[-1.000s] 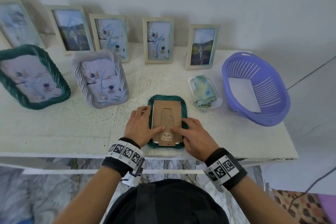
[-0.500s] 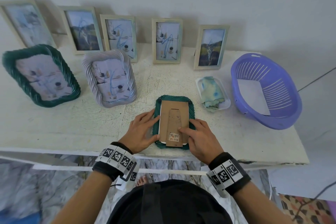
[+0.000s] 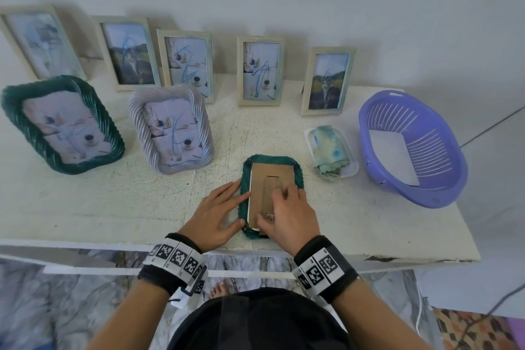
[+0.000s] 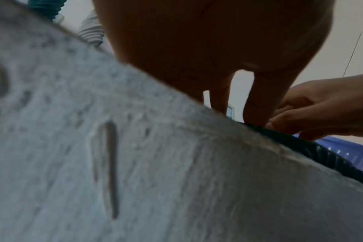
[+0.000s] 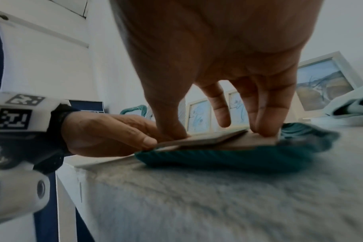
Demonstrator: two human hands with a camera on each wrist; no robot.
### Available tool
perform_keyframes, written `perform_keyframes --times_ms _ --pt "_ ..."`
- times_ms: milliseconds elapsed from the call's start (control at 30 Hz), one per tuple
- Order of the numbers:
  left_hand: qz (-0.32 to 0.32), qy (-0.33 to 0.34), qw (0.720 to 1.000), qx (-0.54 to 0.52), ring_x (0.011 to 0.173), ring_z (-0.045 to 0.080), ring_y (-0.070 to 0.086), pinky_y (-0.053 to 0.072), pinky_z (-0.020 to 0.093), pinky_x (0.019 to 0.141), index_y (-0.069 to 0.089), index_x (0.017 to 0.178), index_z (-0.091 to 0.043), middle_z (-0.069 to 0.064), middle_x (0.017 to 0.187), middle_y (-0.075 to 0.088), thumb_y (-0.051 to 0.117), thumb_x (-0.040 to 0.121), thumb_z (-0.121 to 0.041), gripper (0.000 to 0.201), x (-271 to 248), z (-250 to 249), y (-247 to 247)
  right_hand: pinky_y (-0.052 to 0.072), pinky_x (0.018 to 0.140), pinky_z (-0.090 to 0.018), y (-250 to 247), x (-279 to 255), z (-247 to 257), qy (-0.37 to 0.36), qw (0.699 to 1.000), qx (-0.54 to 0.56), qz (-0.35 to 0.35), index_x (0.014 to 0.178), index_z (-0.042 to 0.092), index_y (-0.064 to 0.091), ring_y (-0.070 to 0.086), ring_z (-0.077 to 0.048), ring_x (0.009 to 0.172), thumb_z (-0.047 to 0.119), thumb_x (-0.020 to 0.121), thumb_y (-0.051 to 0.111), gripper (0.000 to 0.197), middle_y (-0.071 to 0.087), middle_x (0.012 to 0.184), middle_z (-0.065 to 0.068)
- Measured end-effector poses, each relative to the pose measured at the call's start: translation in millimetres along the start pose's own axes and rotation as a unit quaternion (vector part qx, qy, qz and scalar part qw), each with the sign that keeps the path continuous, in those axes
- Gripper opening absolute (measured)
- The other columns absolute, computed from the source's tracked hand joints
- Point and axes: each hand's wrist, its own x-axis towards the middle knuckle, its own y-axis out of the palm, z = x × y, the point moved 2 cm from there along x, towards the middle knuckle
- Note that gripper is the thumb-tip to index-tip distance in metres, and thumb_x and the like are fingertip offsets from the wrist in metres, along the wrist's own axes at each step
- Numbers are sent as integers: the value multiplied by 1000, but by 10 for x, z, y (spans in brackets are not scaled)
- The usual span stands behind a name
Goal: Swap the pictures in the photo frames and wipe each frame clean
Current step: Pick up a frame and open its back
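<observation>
At the table's near edge, my right hand (image 3: 287,214) is pinching the brown cardboard backing (image 3: 271,179) of a face-down teal rope-edged photo frame (image 3: 298,176), long axis pointing away from me, while my left hand's (image 3: 217,214) straight fingers are pressing its left rim.

Soft even daylight; wide-angle edge warp; wrist views dim, blurred.

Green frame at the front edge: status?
Left hand flat, steadying green frame, face down on table. Right hand fingertips on brown backing board, thumb at its stand. Nothing blocking.
</observation>
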Motion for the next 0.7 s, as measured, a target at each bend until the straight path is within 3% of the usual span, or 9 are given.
perform_keyframes --times_ms 100,300,367,433,533,600,700 --pt "-7 3 1000 -2 148 13 15 22 44 118 35 148 -34 -6 160 20 43 91 -58 62 2 -5 3 43 67 -35 -42 12 63 17 1000 12 -6 131 14 40 48 -32 102 45 85 52 57 50 116 -15" --pt "-2 -8 1000 8 148 12 13 22 45 118 35 148 -32 -8 160 18 40 89 -61 66 9 6 -2 45 63 -33 -204 37 21 33 992 117 -25 115 21 44 57 -25 80 35 84 48 35 57 91 -2" --pt "-7 -8 1000 3 147 12 13 22 45 118 37 147 -31 -7 160 19 40 88 -60 66 7 -7 -1 44 65 -32 -300 12 -75 54 981 185 -21 118 21 45 57 -20 77 28 88 49 31 59 90 0" --pt "-15 -4 1000 0 147 12 14 23 46 117 38 147 -30 -6 159 20 41 88 -59 65 1 -11 5 48 67 -32 -376 -31 -200 77 958 277 -13 122 22 46 60 -17 76 21 92 47 30 64 95 0" --pt "-17 -10 1000 -7 147 10 13 23 47 117 37 146 -32 -7 159 21 41 88 -60 65 -7 -12 14 49 60 -24 -435 -141 -398 115 889 442 -19 118 26 53 63 -7 69 11 95 45 29 68 100 -1" --pt "-21 -9 1000 -8 146 10 14 24 47 117 36 146 -34 -7 159 20 41 88 -60 64 -5 -15 13 54 66 -26 -468 -244 -527 127 859 495 -36 112 31 57 66 -7 76 5 93 46 33 69 98 1" --pt "-22 -4 1000 -10 147 11 15 25 48 116 37 146 -33 -7 159 20 42 88 -59 64 -4 2 27 55 78 -28 -536 -439 -738 110 900 416 -66 112 35 60 65 -7 92 9 89 53 35 67 103 14"
